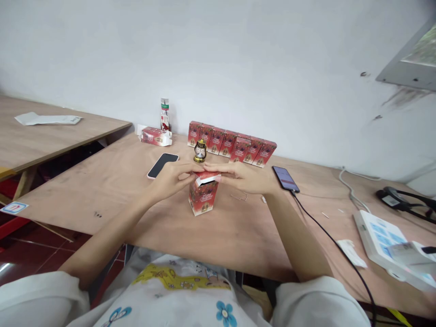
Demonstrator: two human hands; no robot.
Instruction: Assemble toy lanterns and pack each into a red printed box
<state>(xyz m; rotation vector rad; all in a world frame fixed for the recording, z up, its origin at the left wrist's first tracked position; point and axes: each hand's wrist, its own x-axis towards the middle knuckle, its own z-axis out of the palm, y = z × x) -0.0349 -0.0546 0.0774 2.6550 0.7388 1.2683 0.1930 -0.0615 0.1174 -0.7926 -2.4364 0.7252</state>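
A small red printed box [203,198] stands upright on the wooden table in front of me. Its top lid is partly raised, with a white flap edge and a dark gap showing at the front. My left hand [173,178] holds the lid's left side, fingers stretched over the top and thumb at the edge. From the right, my right hand [242,177] grips the lid the same way, its thumb at the white flap. Just behind the box, a small bronze-coloured lantern [200,151] stands on the table.
Several matching red boxes [215,140] line the wall side. An opened red box [155,136] lies by a clear bottle [165,116]. One phone [163,165] lies left; another phone [285,178] has a cable. A white power strip [378,236] and black strapped device [395,198] sit right.
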